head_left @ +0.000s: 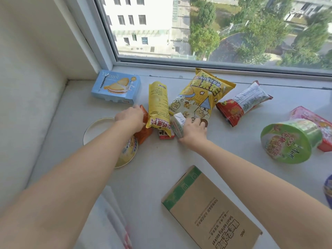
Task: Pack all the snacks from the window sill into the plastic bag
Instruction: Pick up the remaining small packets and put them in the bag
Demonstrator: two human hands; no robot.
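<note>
A: Orange packet (143, 130) under the left hand (130, 118), small white-and-green carton (177, 126) in the right hand (193, 132). Both hands are on the window sill (152, 168) at once.

B: How do the fingers sit?

A: The left fingers curl over the far edge of the orange packet, gripping it. The right fingers wrap the carton from its right side, thumb near the sill. The tall yellow chip bag (158, 105) lies between the 2 hands, and the popcorn bag (199, 94) just beyond the right fingertips.

B: And the plastic bag?

A: A pale crinkled sheet at the lower edge, well behind the left wrist, looks like the plastic bag (107, 221). Its mouth cannot be made out.

B: So what makes this pick go well?

A: Probably lifting each item straight up before drawing it back. The chip bag rests against the orange packet, so a sideways pull would likely drag it along. A small red packet (166, 135) lies just left of the carton and could be nudged too.

B: What is left?

A: Plenty: the blue biscuit box (116, 87) beyond the left fingers, the red noodle pack (242, 103), the green noodle cup (289, 141) and a pink packet (312, 119) far right of the right hand, a yellow bowl (127, 151) under the left forearm. A brown cardboard box (212, 209) lies below the right arm.
</note>
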